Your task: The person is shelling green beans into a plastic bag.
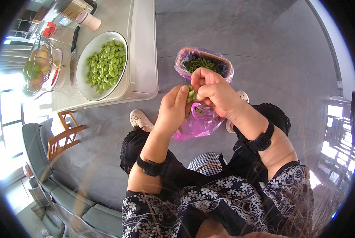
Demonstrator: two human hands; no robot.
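Over the gap between the knees, my left hand (173, 108) grips a green bean pod (191, 94) between thumb and fingers. My right hand (217, 93) pinches the same pod from the other side, its fingers curled. What lies inside the pod is hidden by the fingers. Below both hands, a pink plastic bag (192, 129) with green pods in it rests on the floor. Just beyond, a waste bin (180, 59) lined with a thin purple bag holds many green pods or husks (199, 63). Shelled green beans (107, 64) lie in a white bowl (81, 71) at the left.
The bowl stands near the corner of a light table (143, 59). A knife (74, 38), a pink-white cup (89, 21) and a wire fruit basket (40, 65) are also there. A wooden chair (64, 135) and a grey sofa (73, 197) stand lower left.
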